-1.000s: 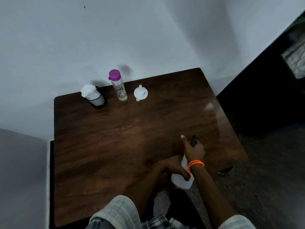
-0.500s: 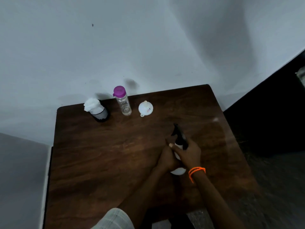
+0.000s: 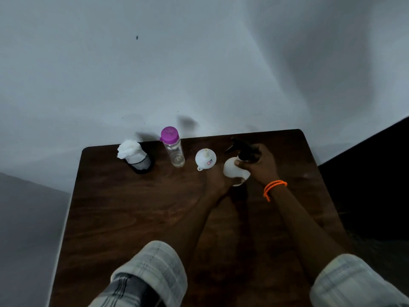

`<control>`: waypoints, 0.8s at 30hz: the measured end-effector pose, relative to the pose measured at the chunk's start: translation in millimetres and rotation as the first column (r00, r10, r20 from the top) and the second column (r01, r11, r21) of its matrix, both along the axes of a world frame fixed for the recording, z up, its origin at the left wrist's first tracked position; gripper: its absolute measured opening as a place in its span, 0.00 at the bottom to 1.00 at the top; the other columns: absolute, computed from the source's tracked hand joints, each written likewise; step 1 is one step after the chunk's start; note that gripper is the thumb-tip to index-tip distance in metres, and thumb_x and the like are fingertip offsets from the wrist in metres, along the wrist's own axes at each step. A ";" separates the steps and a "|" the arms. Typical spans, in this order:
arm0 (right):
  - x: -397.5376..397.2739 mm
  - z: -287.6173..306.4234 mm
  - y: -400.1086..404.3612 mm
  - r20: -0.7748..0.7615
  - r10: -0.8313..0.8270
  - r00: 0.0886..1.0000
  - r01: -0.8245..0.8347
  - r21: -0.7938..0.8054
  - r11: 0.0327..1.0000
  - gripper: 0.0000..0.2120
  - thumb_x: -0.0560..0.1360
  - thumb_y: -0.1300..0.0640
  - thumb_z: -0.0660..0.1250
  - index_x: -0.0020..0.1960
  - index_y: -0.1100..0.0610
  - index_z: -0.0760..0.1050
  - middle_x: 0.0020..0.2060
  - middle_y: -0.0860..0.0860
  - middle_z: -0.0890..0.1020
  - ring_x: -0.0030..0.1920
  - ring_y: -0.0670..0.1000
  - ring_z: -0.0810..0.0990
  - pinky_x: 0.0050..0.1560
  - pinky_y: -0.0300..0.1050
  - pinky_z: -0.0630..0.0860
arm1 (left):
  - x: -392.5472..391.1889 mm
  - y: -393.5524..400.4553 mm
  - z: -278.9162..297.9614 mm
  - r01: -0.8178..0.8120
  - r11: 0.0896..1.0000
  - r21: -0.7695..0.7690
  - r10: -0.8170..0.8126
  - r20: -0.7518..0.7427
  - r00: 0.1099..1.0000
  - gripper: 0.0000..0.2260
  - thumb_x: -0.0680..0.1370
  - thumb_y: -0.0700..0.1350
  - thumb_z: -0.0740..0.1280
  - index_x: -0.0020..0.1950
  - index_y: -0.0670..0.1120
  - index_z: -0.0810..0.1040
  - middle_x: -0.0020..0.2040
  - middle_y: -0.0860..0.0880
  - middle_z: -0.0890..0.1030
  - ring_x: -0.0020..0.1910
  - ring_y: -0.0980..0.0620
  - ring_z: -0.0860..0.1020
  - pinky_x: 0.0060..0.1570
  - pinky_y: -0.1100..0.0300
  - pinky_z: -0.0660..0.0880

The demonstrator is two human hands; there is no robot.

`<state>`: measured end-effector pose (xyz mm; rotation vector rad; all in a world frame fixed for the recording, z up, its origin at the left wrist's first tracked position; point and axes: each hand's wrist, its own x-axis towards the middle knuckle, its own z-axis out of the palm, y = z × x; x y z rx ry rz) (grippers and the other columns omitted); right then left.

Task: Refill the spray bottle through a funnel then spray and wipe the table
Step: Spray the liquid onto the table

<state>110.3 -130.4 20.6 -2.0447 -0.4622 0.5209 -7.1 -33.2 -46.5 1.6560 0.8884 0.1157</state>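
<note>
- I am holding the spray bottle (image 3: 235,171) with both hands at about 1 o'clock on the tabletop (image 3: 137,218), far up toward the back edge; a second ago it was down at the near edge, around 5 o'clock, and half a second ago it was near the middle.
- My right hand (image 3: 260,165) is gripping the black trigger head (image 3: 242,148), its fingers (image 3: 240,163) curling round the neck, where before it was clasping the head lower and closer to me.
- My left hand (image 3: 218,178) is cupping the white body from the 9 o'clock side; how its fingers are lying behind the bottle I cannot tell.
- The bottle is now standing just beside the white funnel (image 3: 205,159), which is lying mouth-down at 12 o'clock, unmoved.
- The clear bottle with the purple cap (image 3: 172,147) is standing at 11 o'clock, and the black mesh holder stuffed with white cloth (image 3: 135,158) at 10 o'clock, both in the same places as before.
- An orange band (image 3: 274,188) is sitting on my right wrist, and both arms are reaching much farther forward than earlier.
</note>
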 end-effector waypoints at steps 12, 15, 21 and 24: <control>59.7 -7.2 30.9 -0.095 0.019 0.995 -0.015 0.045 0.999 0.27 0.64 0.69 0.81 0.57 0.59 0.71 0.52 0.58 0.84 0.54 0.55 0.83 0.54 0.51 0.80 | 65.8 27.1 -3.1 0.059 0.988 0.145 -0.044 -0.103 0.994 0.27 0.70 0.54 0.79 0.63 0.41 0.79 0.58 0.44 0.83 0.56 0.45 0.81 0.56 0.53 0.78; 64.7 -11.2 31.8 -0.096 0.005 0.995 -0.001 0.042 0.999 0.27 0.64 0.68 0.81 0.57 0.61 0.72 0.53 0.59 0.84 0.55 0.56 0.83 0.57 0.56 0.80 | 69.8 26.3 -2.9 0.043 0.991 0.125 -0.031 -0.093 0.995 0.27 0.70 0.53 0.79 0.64 0.41 0.79 0.58 0.45 0.84 0.57 0.46 0.82 0.55 0.53 0.78; 68.8 -23.3 30.7 -0.130 0.015 0.991 -0.009 0.047 0.999 0.31 0.63 0.64 0.82 0.63 0.63 0.73 0.54 0.56 0.86 0.57 0.54 0.84 0.60 0.57 0.80 | 66.9 23.5 0.3 0.056 0.990 0.130 -0.045 -0.082 0.996 0.30 0.71 0.56 0.78 0.66 0.42 0.77 0.60 0.45 0.82 0.59 0.46 0.81 0.57 0.53 0.78; 68.5 -34.6 28.3 -0.095 0.055 0.994 -0.047 0.083 0.995 0.35 0.59 0.56 0.81 0.64 0.60 0.76 0.59 0.52 0.84 0.61 0.49 0.82 0.61 0.52 0.80 | 56.2 22.5 2.2 0.073 0.988 0.135 -0.062 -0.080 0.995 0.29 0.71 0.57 0.78 0.64 0.42 0.77 0.57 0.46 0.83 0.56 0.48 0.81 0.55 0.52 0.79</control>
